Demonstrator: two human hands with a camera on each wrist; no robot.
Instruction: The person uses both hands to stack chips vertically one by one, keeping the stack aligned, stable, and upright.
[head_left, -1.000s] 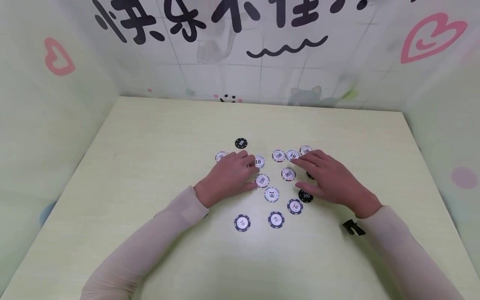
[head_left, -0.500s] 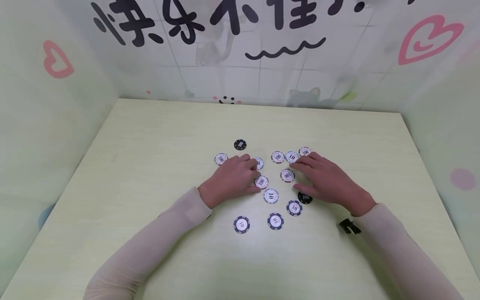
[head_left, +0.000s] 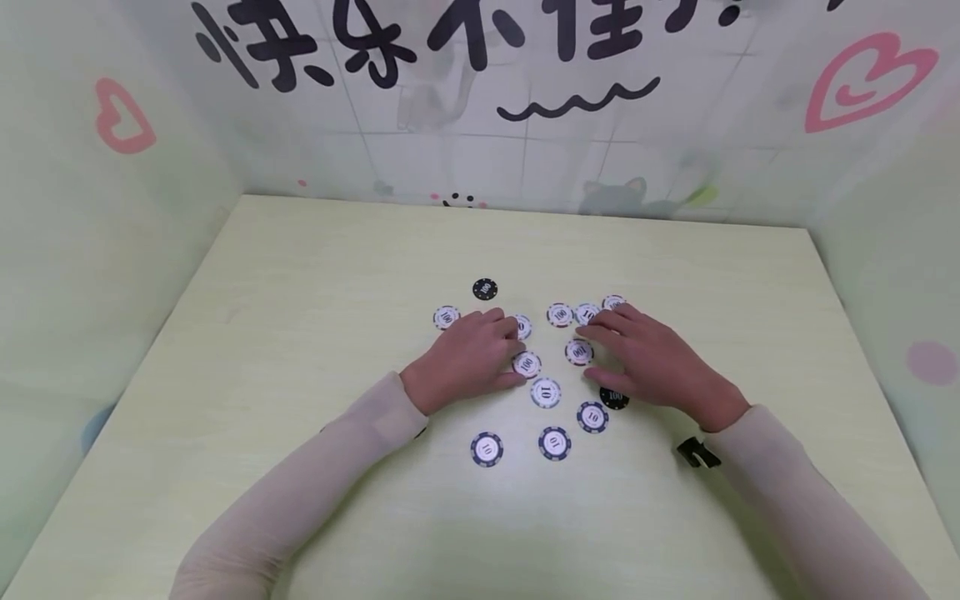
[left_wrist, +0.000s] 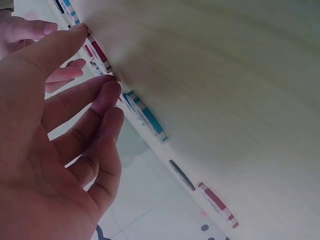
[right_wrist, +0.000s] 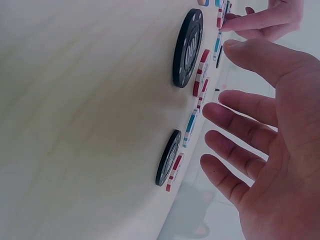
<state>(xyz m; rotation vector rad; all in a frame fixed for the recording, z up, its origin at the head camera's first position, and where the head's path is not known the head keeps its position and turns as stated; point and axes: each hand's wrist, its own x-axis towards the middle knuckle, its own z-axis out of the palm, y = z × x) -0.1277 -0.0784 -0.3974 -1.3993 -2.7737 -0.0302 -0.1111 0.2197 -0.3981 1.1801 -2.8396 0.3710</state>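
My left hand (head_left: pixel 468 358) is low on the table, its thumb and index fingertips at opposite edges of a red-and-white poker chip (left_wrist: pixel 99 54) marked 100. The other fingers curl in, and a light-blue-edged chip (left_wrist: pixel 145 117) lies just beyond them. My right hand (head_left: pixel 652 358) hovers over the right-hand chips with its fingers loosely spread and nothing between them. Under its thumb lies a black 100 chip (head_left: pixel 615 398), partly covered. A red-edged 100 chip (head_left: pixel 579 352) sits just left of its fingertips. The right wrist view shows a second black chip (right_wrist: pixel 168 159) below that hand.
Dark-blue-edged 10 chips (head_left: pixel 487 449) lie nearer the front. A black chip (head_left: pixel 485 289) and several white-faced chips (head_left: pixel 559 315) lie farther back. A small black object (head_left: pixel 698 452) is by the right cuff. Printed walls (head_left: pixel 480 158) border the pale table (head_left: pixel 337 275).
My left hand has shifted slightly right, so its thumb and index finger now straddle the red-edged chip. My right hand has edged slightly left above the chips.
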